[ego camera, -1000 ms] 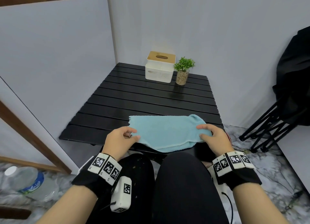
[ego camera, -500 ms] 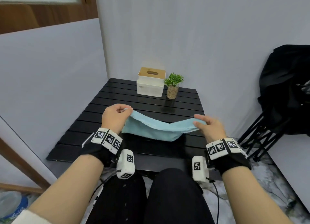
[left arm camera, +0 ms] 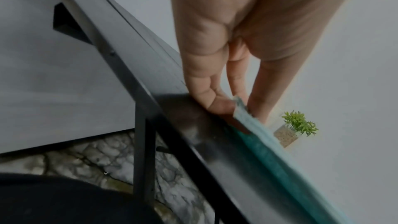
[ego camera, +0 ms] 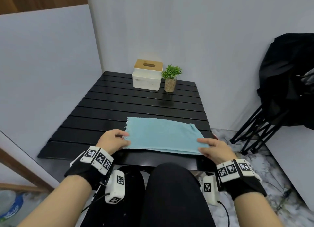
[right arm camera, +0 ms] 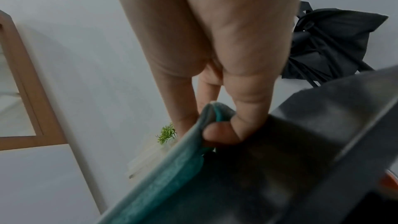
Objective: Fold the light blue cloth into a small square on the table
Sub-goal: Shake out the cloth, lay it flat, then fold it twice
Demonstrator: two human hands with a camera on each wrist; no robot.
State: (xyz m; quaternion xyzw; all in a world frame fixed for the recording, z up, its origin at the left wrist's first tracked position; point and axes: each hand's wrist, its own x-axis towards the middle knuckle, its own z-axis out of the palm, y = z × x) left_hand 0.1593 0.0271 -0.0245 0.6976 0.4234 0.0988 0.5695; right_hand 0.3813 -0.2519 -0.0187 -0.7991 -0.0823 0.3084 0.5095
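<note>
The light blue cloth (ego camera: 161,135) lies flat as a wide folded rectangle on the near part of the black slatted table (ego camera: 119,104). My left hand (ego camera: 117,141) pinches its near left corner, thumb on top and fingers under the edge. In the left wrist view the cloth (left arm camera: 258,134) runs along the table rim from my left hand (left arm camera: 234,106). My right hand (ego camera: 206,146) pinches the near right corner. The right wrist view shows the cloth (right arm camera: 172,163) held between thumb and curled fingers of my right hand (right arm camera: 206,122).
A white tissue box (ego camera: 147,75) with a wooden lid and a small potted plant (ego camera: 170,79) stand at the table's far end. A folded black chair (ego camera: 280,97) leans at the right. A plastic bottle (ego camera: 10,208) lies on the floor at the left. My knees sit under the near edge.
Both hands lifted the cloth off the table half a second ago and have now laid it back down flat, nearer the front edge, still holding the two near corners.
</note>
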